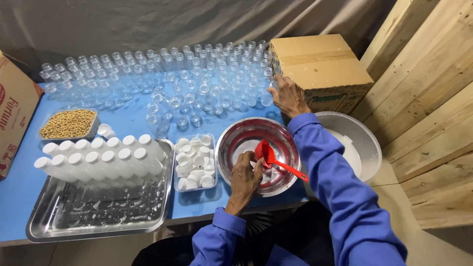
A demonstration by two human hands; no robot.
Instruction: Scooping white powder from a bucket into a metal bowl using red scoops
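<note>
While left hand (245,176) pinches red plastic funnel (267,153) inside round steel bowl (231,143) at lower centre, right hand (287,97) closing round clear plastic bottle (266,99) at upper-right edge of packed rows. Likely risk: sleeve or knuckles toppling neighbouring bottles, domino-style.
</note>
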